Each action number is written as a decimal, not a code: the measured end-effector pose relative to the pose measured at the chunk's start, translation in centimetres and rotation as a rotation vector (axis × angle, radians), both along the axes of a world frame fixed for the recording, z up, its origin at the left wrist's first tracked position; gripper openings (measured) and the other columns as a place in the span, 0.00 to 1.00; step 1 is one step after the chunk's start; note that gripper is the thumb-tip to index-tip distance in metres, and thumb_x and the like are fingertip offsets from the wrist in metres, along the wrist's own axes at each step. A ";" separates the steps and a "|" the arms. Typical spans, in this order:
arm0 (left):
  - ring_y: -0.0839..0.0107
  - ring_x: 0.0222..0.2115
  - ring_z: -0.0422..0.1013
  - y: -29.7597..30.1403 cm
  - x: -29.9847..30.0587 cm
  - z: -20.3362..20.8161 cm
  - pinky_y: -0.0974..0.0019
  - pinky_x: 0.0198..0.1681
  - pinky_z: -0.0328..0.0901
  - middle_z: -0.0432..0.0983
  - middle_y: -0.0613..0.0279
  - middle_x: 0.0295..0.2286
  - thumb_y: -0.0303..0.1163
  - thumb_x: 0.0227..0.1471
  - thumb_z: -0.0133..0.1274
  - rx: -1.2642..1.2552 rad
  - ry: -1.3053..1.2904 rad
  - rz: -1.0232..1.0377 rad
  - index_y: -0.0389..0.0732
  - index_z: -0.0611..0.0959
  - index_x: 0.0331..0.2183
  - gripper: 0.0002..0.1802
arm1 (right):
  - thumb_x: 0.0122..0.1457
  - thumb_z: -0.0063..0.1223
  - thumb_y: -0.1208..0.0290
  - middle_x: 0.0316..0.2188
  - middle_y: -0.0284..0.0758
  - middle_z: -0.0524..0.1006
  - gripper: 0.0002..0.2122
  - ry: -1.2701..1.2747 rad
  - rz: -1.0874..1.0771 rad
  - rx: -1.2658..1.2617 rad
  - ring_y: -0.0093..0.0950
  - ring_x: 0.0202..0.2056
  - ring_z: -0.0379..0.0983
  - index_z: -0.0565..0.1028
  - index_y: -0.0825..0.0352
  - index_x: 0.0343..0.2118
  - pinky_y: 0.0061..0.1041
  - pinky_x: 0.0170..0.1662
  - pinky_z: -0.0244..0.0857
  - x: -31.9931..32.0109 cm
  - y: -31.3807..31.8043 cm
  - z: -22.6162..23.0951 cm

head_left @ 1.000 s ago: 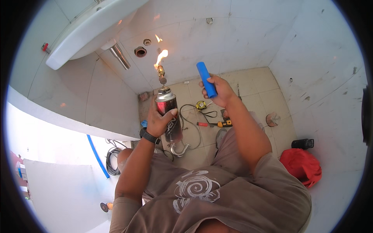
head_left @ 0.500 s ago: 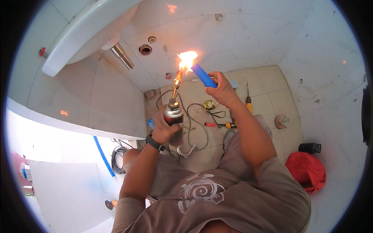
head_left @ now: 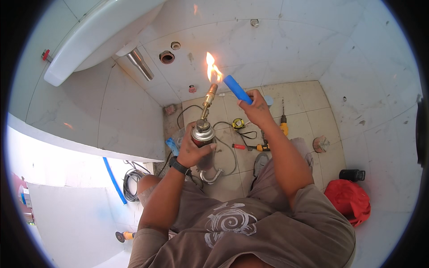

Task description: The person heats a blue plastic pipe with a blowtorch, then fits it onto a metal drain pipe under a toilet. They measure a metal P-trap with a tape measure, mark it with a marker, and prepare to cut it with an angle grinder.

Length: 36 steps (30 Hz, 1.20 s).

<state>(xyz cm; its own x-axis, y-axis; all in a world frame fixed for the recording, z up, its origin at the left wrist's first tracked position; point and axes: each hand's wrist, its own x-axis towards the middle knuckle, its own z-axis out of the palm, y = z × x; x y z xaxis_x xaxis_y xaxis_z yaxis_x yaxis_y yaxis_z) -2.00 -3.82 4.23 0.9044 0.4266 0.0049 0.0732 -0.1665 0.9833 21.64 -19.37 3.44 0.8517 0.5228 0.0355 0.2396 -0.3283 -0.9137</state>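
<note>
My left hand point(head_left: 196, 149) is wrapped round the can of a gas torch point(head_left: 203, 129), its brass nozzle pointing up and away from me. An orange flame point(head_left: 211, 67) burns at the nozzle's mouth. In my right hand point(head_left: 257, 109) is a short blue plastic pipe point(head_left: 237, 89), gripped by its near end between thumb and fingers. The pipe's far end tilts up to the left, close beside the flame and just right of it. Part of the can is covered by my left hand.
A white washbasin point(head_left: 96, 40) with a chrome drain tube point(head_left: 140, 64) juts out at upper left. On the tiled floor lie a tape measure point(head_left: 238, 123), a yellow drill point(head_left: 283, 126), a curved chrome pipe point(head_left: 211, 176) and a cable. A red bag point(head_left: 347, 201) sits at right.
The flame has shrunk and become narrower, rising more upright. The torch nozzle has tilted a little to the right, and the pipe has shifted slightly right, apart from the flame.
</note>
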 end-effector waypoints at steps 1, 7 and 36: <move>0.73 0.43 0.74 -0.1 -0.1 0.0 0.65 0.51 0.69 0.76 0.60 0.42 0.29 0.40 0.72 -0.025 -0.033 -0.019 0.36 0.67 0.56 0.44 | 0.60 0.60 0.59 0.31 0.34 0.76 0.23 0.049 0.012 0.006 0.22 0.28 0.72 0.72 0.72 0.50 0.24 0.34 0.67 0.2 -0.1 -0.1; 0.73 0.43 0.74 -0.2 -0.6 -0.2 0.65 0.51 0.68 0.76 0.62 0.42 0.26 0.42 0.69 -0.052 -0.021 -0.039 0.37 0.68 0.57 0.41 | 0.62 0.60 0.58 0.26 0.30 0.74 0.19 0.432 0.102 0.196 0.17 0.24 0.69 0.73 0.69 0.46 0.21 0.28 0.64 -0.5 -0.4 0.9; 0.70 0.41 0.74 0.8 -2.0 -0.4 0.64 0.49 0.69 0.78 0.61 0.39 0.26 0.39 0.69 0.129 0.061 0.021 0.38 0.70 0.55 0.40 | 0.62 0.61 0.57 0.27 0.30 0.74 0.19 0.507 0.176 0.361 0.19 0.22 0.68 0.72 0.67 0.46 0.21 0.28 0.63 -1.3 -0.1 0.9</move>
